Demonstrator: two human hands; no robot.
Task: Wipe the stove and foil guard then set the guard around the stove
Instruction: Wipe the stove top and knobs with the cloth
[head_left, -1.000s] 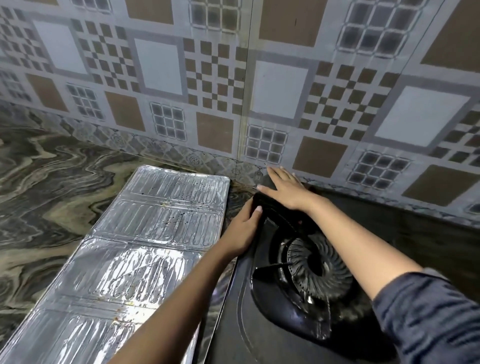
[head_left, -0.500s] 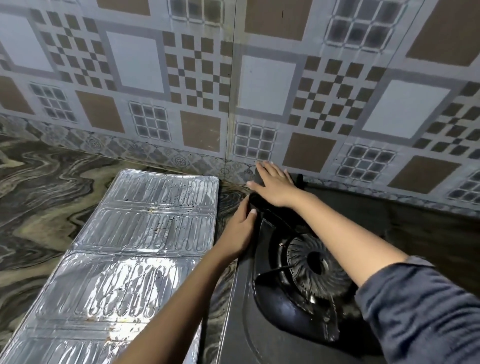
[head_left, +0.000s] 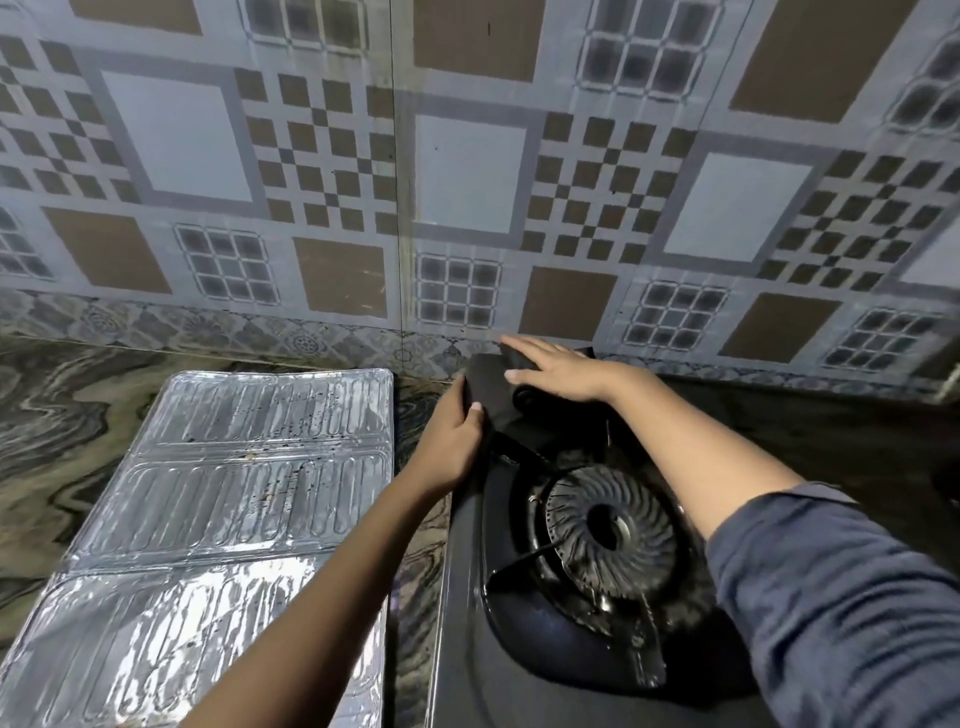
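A black gas stove (head_left: 467, 649) with a round burner (head_left: 610, 530) fills the lower right of the head view. The silver foil guard (head_left: 249, 467) lies flat on the counter to its left, spotted with dark specks. At the stove's far left corner sits a black cloth (head_left: 491, 387). My right hand (head_left: 558, 371) presses flat on that cloth, fingers stretched toward the wall. My left hand (head_left: 452, 441) clasps the stove's far left edge just below, thumb resting on the cloth. Where the cloth ends and the stove begins is hard to tell.
A patterned tiled wall (head_left: 467, 171) rises directly behind the stove and the guard. The marbled stone counter (head_left: 67, 415) stretches left and shows in a narrow strip between guard and stove. Dark counter lies to the right of the stove.
My right hand has slid a little farther toward the wall along the stove's back corner. The left hand keeps its hold on the edge. The guard has not moved.
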